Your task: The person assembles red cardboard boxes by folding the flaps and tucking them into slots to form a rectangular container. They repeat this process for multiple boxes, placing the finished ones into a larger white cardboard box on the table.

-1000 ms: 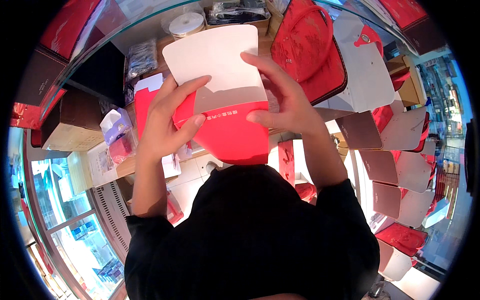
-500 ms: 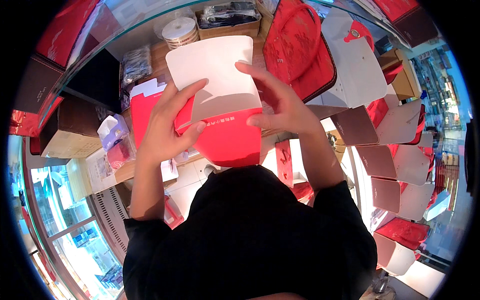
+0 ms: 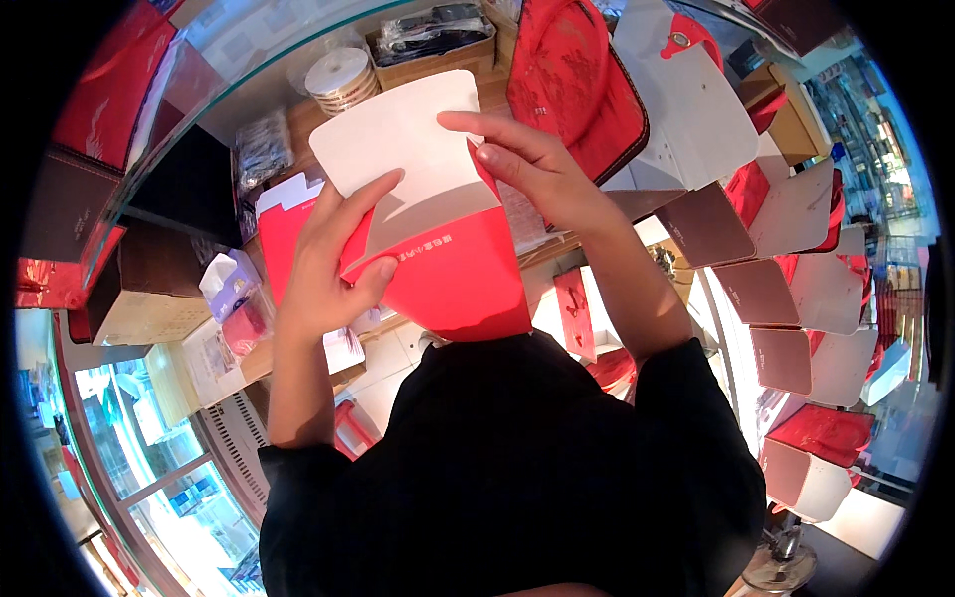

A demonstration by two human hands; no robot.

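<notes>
A red carton with a white inside stands open between my hands, against my dark shirt. Its wide white lid flap is raised on the far side. My left hand grips the left side, thumb on the red front wall and fingers along the white inside. At the right edge my right hand has its thumb and index finger closed on the side flap near the lid's fold. The inner bottom of the carton is hidden.
A white ribbon roll and a box of plastic-wrapped items lie behind. Left are flat red-and-white cartons and a purple tissue pack. A red bag and several open brown-and-white boxes line the right.
My right hand's thumb has moved up from the red front wall to the side flap by the lid. The view has shifted slightly; my left hand keeps its grip.
</notes>
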